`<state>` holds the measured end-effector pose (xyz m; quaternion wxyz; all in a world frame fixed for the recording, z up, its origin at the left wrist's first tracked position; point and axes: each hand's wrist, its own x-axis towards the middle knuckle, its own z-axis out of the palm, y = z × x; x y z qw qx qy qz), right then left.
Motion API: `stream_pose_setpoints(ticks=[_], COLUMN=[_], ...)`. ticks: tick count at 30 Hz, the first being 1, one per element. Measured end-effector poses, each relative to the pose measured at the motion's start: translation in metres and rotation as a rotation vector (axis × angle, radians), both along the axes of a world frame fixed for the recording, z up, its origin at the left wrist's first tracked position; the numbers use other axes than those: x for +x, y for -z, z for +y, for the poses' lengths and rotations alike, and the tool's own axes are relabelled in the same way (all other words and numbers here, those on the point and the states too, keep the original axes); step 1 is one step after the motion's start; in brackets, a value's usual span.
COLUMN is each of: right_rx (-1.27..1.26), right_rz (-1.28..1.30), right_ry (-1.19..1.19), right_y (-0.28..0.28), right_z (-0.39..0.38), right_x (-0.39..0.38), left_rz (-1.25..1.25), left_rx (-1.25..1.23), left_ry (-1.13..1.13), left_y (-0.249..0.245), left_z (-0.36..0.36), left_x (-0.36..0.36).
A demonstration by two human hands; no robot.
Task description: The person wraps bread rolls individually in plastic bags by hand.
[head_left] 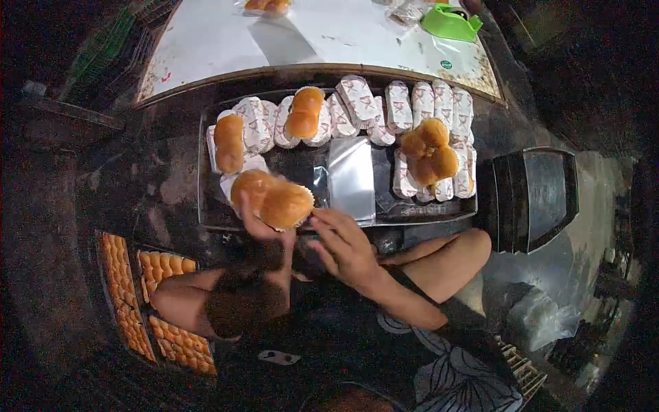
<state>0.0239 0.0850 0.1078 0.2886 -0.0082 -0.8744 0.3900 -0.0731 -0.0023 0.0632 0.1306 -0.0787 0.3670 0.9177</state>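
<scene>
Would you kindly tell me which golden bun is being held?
The bun in the left hand, at the near left of the black tray; the other exposed buns there lie on printed white papers.

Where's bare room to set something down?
The white table is bare midway between the bagged buns and green object. The tray has a narrow dark gap between the clear bags and right-hand papered buns; its far side and right end are crowded.
</scene>
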Motion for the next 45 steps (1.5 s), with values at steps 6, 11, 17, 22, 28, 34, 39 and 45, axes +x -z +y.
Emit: stream_pose_setpoints(ticks=[6,11,17,22,28,34,39,45], right_rx=[-0.267,-0.020,-0.547,-0.426,-0.393,-1.414,-2.180,0.618], right_rz=[-0.548,-0.110,-0.883,-1.070,-0.808,-0.348,0.020,-0.285], right_ry=[0.132,0.448,-0.175,-0.106,0.353,0.327,-0.193,0.496], right_y=[0.024,-0.028,0.058,0.106,0.090,0.053,0.058,0.179], right_z=[0.062,0.124,0.060,-0.005,0.006,0.053,0.023,0.191], right_x=[-0.045,-0.138,-0.011,0.075,0.037,-0.013,-0.054,-0.177], left_rz=[-0.204,1.210,1.149,1.083,0.745,0.730,-0.428,-0.265], left_rx=[-0.227,-1.516,-1.469,-1.469,-1.116,-1.019,0.008,0.012], left_ry=[0.428,0.942,1.192,1.258,0.979,0.504,0.374,0.046], left_y=[0.009,0.119,0.113,0.082,0.029,0.010,0.038,0.012], left_z=[0.014,0.018,-0.005,0.002,0.009,0.029,0.027,-0.010], left_x=[0.059,0.050,0.020,0.008,0.019,0.052,-0.023,-0.070])
